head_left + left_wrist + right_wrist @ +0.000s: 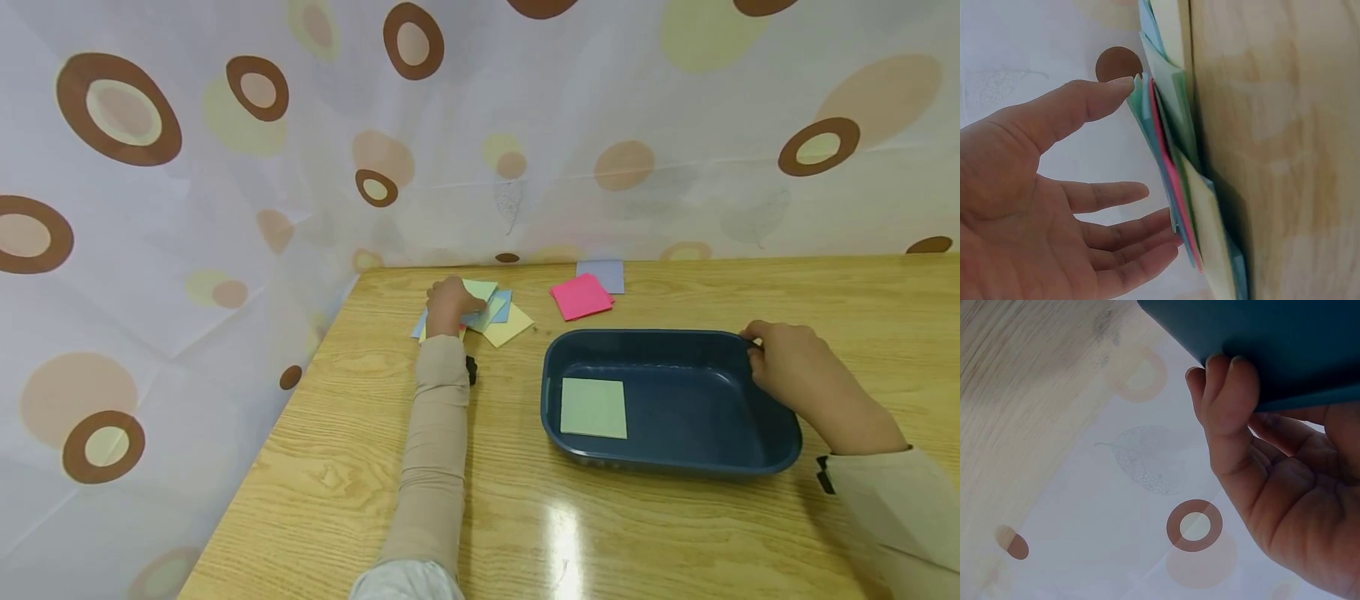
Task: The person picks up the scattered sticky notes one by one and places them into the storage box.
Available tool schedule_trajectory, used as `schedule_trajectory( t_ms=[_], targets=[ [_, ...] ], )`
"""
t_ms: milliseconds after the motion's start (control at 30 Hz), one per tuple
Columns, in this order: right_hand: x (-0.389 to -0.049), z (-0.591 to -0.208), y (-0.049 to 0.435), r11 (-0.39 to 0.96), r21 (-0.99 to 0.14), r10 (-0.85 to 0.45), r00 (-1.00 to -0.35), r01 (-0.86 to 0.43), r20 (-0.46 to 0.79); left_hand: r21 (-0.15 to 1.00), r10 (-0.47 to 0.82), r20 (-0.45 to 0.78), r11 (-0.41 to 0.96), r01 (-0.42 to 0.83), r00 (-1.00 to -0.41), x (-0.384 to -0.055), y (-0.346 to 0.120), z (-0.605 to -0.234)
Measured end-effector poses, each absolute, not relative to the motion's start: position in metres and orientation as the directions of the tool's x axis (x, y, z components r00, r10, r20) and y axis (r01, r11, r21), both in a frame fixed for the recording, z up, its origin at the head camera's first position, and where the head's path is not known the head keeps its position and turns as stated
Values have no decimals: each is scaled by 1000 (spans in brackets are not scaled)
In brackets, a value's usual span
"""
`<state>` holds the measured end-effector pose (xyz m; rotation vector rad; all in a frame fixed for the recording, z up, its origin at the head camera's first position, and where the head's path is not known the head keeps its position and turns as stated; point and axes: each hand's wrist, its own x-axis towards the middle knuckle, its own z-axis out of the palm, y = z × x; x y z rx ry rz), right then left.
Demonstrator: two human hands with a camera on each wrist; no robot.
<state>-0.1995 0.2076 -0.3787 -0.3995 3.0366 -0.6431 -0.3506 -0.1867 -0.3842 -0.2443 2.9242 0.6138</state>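
In the head view my left hand [448,304] is at a loose pile of sticky notes [510,325] in green, blue, yellow and pink at the back left of the table. The left wrist view shows its thumb [1113,94] touching the edge of a green note [1137,103], the fingers spread and fairly straight along the pile's other side. My right hand [813,375] grips the back right corner of a dark blue plastic tray [675,471]. One pale green sticky note pad [593,408] lies flat inside the tray at its left end.
Pink sticky notes [582,297] and a pale blue-violet note [602,275] lie near the back edge of the wooden table [322,467]. A patterned white curtain [450,108] hangs behind the table and along its left side.
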Motion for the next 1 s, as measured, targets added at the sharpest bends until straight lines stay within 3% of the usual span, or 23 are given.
schedule_trajectory(
  t_ms=[333,667,1000],
  targets=[
    [-199,-380,207,881,-408,-249,-968,-239,29,399,-96,-217,900,-178,-972,-344,-185,-371],
    [-201,-378,210,885,-402,-245,-969,-232,19,309,-40,-384,936,-169,-922,-340,-185,-359],
    [-201,-379,208,888,-400,-236,-972,-226,25,272,-80,-237,951,-145,-968,-344,-181,-380]
  ],
)
